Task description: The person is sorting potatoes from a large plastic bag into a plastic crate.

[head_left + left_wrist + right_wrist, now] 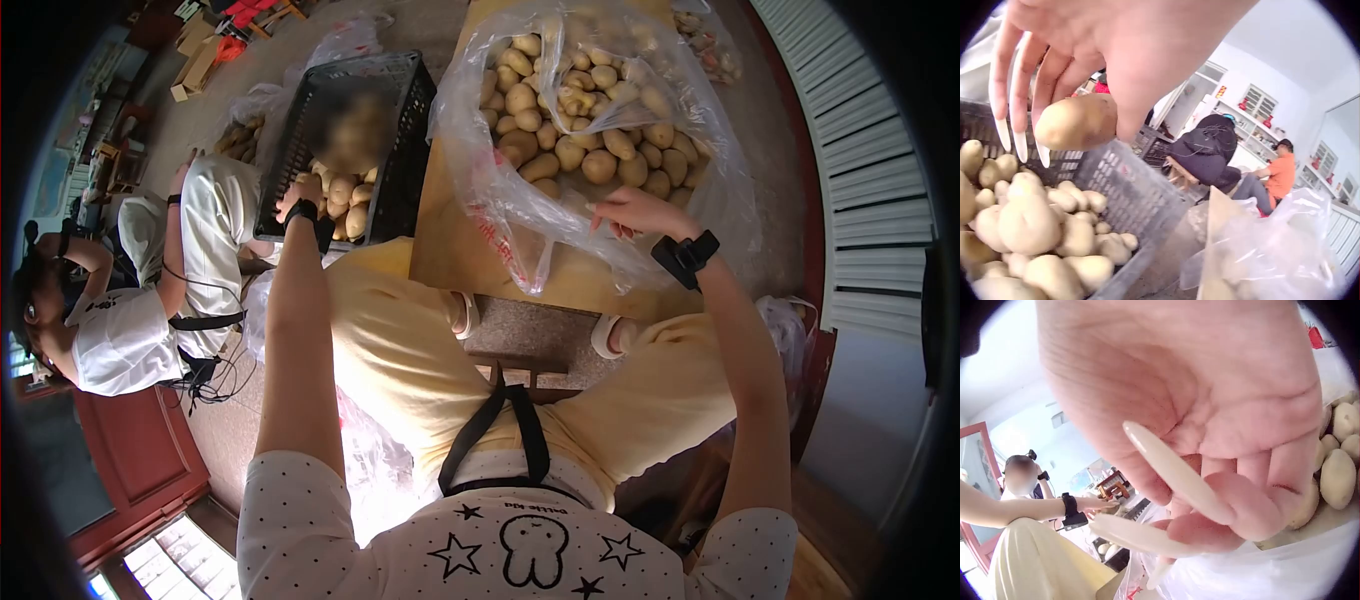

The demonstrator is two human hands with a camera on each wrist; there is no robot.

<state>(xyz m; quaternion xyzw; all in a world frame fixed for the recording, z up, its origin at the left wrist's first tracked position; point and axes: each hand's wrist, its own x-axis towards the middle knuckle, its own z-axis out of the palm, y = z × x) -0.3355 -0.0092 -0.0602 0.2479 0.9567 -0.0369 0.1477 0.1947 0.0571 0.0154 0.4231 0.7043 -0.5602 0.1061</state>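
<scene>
My left hand (303, 190) is over the black plastic crate (415, 100) of potatoes. In the left wrist view it pinches one yellow-brown potato (1079, 122) between thumb and fingers, above the crate's other potatoes (1029, 225). My right hand (645, 212) hovers at the near side of the clear plastic bag (510, 225), which lies spread around a big heap of potatoes (600, 160). Its fingers bend loosely, and nothing shows in the palm in the right wrist view. Long pale nails tip the fingers (1254, 506).
The bag lies on a wooden board (435, 215) in front of my knees. To the left sits another person (140, 330) beside the crate. Cardboard boxes (198, 65) stand at the far left, and a ribbed white radiator (870, 150) runs along the right wall.
</scene>
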